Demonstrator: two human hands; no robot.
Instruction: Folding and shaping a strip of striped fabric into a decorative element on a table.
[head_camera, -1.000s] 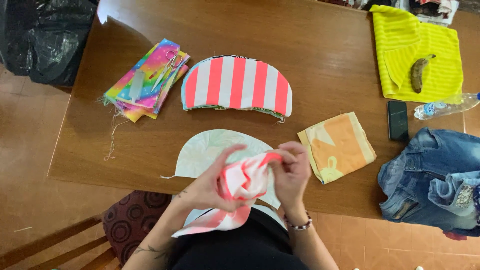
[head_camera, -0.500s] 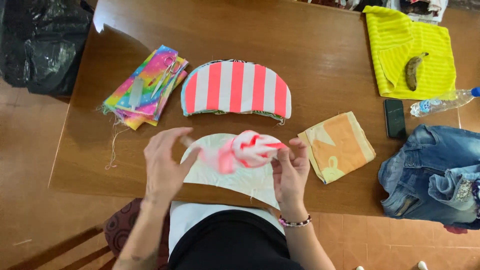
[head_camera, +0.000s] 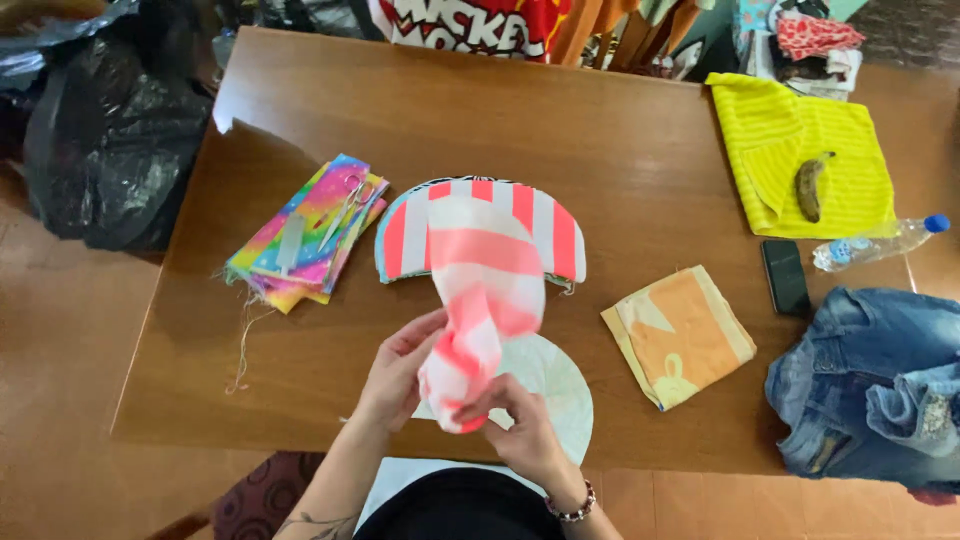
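Note:
Both my hands hold a pink-and-white striped cloth piece (head_camera: 485, 290) at its near end. My left hand (head_camera: 400, 365) pinches its left side and my right hand (head_camera: 520, 425) grips it from below. The cloth's far end drapes over a half-round red-and-white striped panel (head_camera: 560, 235) lying on the wooden table (head_camera: 560, 130). Under my hands lies a pale half-round fabric piece (head_camera: 555, 385).
A rainbow fabric stack with scissors (head_camera: 305, 230) lies at left. An orange folded cloth (head_camera: 680, 335), a black phone (head_camera: 785, 277), a water bottle (head_camera: 875, 242), denim (head_camera: 870, 390) and a yellow towel (head_camera: 850, 140) with a dark banana (head_camera: 810, 186) fill the right. Black bags (head_camera: 110, 140) stand at far left.
The bunched striped cloth has been spread forward so that it now lies out over the half-round striped panel. My left hand came back onto the cloth.

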